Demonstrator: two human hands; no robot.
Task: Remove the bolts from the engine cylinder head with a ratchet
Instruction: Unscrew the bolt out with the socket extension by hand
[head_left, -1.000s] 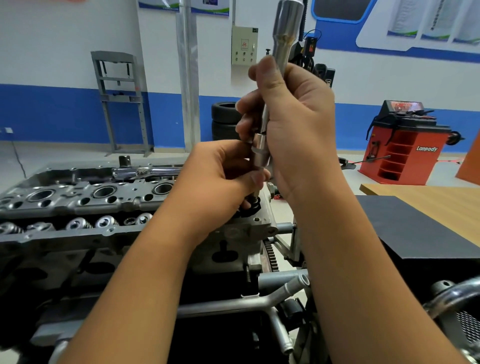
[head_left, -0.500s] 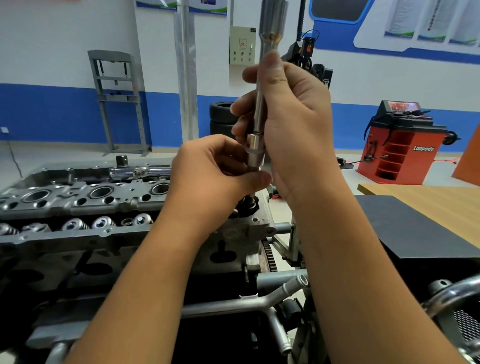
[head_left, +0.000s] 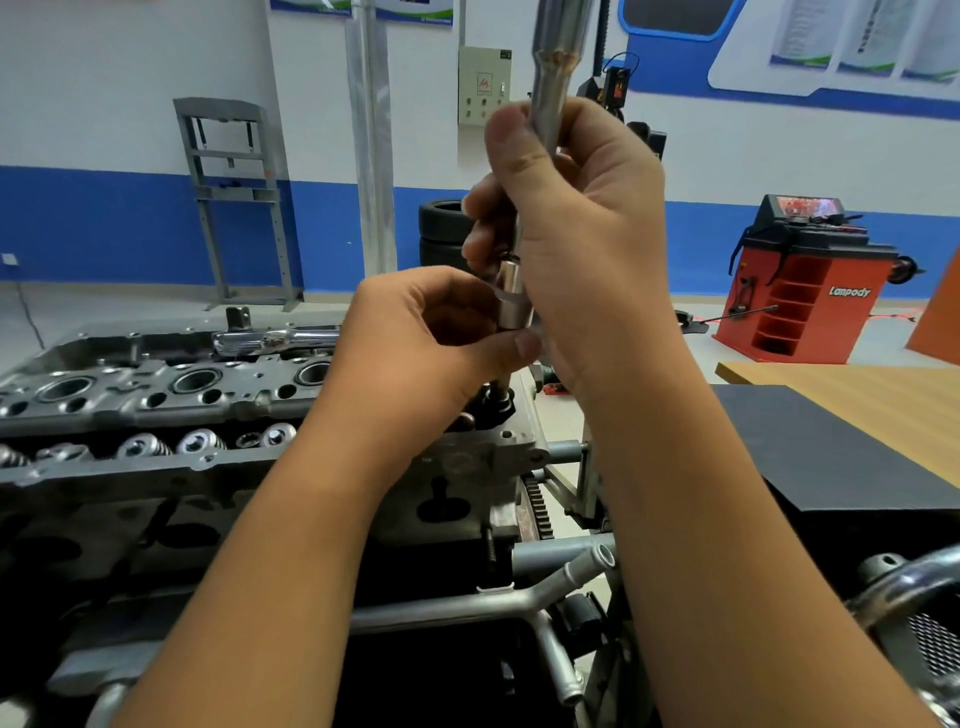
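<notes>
Two bare forearms rise from the 6 o'clock edge toward centre. The left hand (head_left: 431, 332), fingers curled, pinches the lower end of a short polished steel socket (head_left: 511, 306) between thumb and fingertips; the right hand (head_left: 576, 244), at 12 o'clock of the left, is wrapped round the slim bright metal extension bar (head_left: 545, 93), which stands nearly upright and runs out of the top edge. Just below the socket, at its 6 o'clock, a dark bolt (head_left: 501, 397) stands raised from the right end of the grey cast-aluminium engine cylinder head (head_left: 156, 405), which stretches away toward 9 o'clock. The step in hand appears to be drawing a loosened bolt out, or parting it from the socket; whether bolt and socket touch cannot be told. The next move probably calls for a straight upward lift, the left fingers steadying the bolt so it does not drop back. Counted: one socket, one extension bar, one visible bolt, three round plug wells. Beyond, toward 10 o'clock, one chrome ratchet handle (head_left: 275, 338) lies idle on the head. Farthest, at 2 o'clock, stands one red wheel balancer (head_left: 810, 291).
</notes>
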